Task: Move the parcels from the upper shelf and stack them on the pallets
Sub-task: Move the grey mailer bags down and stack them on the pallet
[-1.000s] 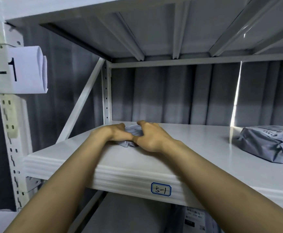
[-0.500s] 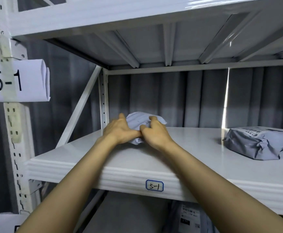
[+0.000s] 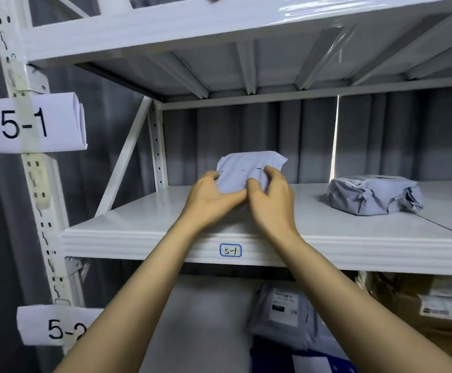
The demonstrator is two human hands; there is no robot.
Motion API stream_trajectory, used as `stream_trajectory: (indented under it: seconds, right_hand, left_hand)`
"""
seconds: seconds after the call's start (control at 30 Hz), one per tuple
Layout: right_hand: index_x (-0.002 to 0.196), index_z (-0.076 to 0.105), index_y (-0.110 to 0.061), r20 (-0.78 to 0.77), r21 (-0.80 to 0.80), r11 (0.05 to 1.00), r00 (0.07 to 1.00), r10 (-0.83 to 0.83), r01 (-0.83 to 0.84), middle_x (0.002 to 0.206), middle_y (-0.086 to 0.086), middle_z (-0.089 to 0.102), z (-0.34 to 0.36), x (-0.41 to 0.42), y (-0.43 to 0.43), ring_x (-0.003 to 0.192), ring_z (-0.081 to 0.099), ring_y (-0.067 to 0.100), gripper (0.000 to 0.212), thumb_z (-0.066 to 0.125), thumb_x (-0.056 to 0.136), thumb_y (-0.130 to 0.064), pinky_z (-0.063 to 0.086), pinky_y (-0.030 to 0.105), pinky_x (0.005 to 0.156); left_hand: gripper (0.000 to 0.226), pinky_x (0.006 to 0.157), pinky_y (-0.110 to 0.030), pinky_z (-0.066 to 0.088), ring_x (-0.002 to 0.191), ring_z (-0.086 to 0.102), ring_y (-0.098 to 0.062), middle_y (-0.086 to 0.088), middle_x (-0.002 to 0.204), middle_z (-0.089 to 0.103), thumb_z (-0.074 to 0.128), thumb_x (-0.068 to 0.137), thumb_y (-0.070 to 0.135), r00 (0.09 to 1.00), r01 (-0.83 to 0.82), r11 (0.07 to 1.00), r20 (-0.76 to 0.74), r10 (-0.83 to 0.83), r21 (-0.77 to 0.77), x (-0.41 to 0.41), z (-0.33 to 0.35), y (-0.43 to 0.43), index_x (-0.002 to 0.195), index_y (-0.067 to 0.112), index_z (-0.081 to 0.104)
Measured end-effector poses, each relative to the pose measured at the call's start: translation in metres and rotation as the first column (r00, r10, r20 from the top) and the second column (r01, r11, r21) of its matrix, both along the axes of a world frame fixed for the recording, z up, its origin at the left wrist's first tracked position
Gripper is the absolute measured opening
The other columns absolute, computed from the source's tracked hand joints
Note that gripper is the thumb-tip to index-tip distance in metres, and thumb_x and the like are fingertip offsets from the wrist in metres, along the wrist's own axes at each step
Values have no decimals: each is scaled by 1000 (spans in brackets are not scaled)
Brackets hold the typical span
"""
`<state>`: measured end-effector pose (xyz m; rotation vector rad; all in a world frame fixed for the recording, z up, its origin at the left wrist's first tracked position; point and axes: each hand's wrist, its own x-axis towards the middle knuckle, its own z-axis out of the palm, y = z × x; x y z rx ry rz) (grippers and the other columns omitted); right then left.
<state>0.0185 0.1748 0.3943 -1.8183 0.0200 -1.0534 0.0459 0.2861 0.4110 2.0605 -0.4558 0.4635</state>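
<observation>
Through the head camera, my left hand and right hand sit close together, thumbs nearly touching, both clamped on the lower edge of the small grey parcel. A second ago this parcel lay flat on the upper shelf under my palms. Now it stands tipped up on end between my fingers, its top edge raised against the dark back wall. Whether its bottom edge has left the shelf I cannot tell, because my hands hide it. I judge the pick as made and the carry about to begin.

A second grey parcel lies flat on the same shelf, well apart to the right, so at least one more trip remains. The shelf's front lip carries a small sticker reading 5-1, matching the paper tag on the upright. Below are more bagged parcels and a cardboard box. No pallet is in view.
</observation>
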Motion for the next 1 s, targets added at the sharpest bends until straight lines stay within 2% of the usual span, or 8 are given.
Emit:
stream_trajectory:
  seconds: [0.1,0.27,0.43,0.53,0.63,0.7,0.8,1.0]
  right_hand:
    - [138,44,-1,32,-8,999,999,-33,33,144,11,47,-10,-20,-4,133,42,22,46,49,95,-15,25,11,95]
    - [138,46,-5,47,42,999,999,-21,19,142,8,50,-30,-53,-7,129,45,22,45,49,93,-10,29,16,99]
    - [136,47,-8,122,127,991,992,-44,28,146,4,44,-58,-94,-6,136,37,14,46,52,91,-11,28,23,111]
    - [133,50,-10,177,167,985,981,-84,55,146,1,44,-84,-117,-9,135,37,10,49,51,84,-17,30,23,112]
    - [129,55,-9,211,208,974,969,-129,84,145,-3,44,-113,-135,-17,134,38,5,44,53,85,-9,32,19,110]
    - [126,58,-11,227,220,968,959,-169,118,143,-6,45,-132,-148,-25,133,39,2,44,51,83,-9,37,26,109]
    - [123,60,-8,240,210,964,947,-211,162,142,-1,47,-156,-164,-38,131,40,0,42,50,82,-3,40,27,107]
    - [120,60,-4,196,205,939,929,-314,274,136,7,49,-213,-187,-68,130,45,15,41,48,81,2,42,41,105]
  left_hand:
    - [96,94,-31,49,112,60,-18,1,125,61,73,49,57,1000,18,993,8,-17,-119,-19,-9,-5,132,16,51]
    - [73,98,-41,48,117,56,-20,1,130,57,80,71,35,998,54,958,41,-44,-282,-47,-26,-10,134,19,49]
    - [52,92,-28,49,112,56,-11,8,122,59,74,79,16,988,151,901,77,-131,-406,-84,-50,-17,127,21,54]
    - [48,79,-8,46,106,56,-1,11,116,60,72,80,6,976,218,854,96,-196,-473,-108,-74,-25,123,19,54]
    - [48,81,-10,48,104,60,-2,7,117,63,70,79,-3,957,281,790,93,-276,-544,-125,-101,-33,123,14,56]
    - [49,86,-17,50,109,61,-8,1,121,64,70,79,-4,939,321,748,90,-333,-581,-136,-121,-39,123,13,57]
    - [47,84,-19,51,106,63,-6,0,119,65,68,80,-8,925,342,692,100,-366,-636,-150,-149,-52,120,12,58]
    - [43,78,-22,53,101,67,-14,-5,112,69,67,74,5,928,269,632,20,-371,-727,-178,-209,-85,116,7,61]
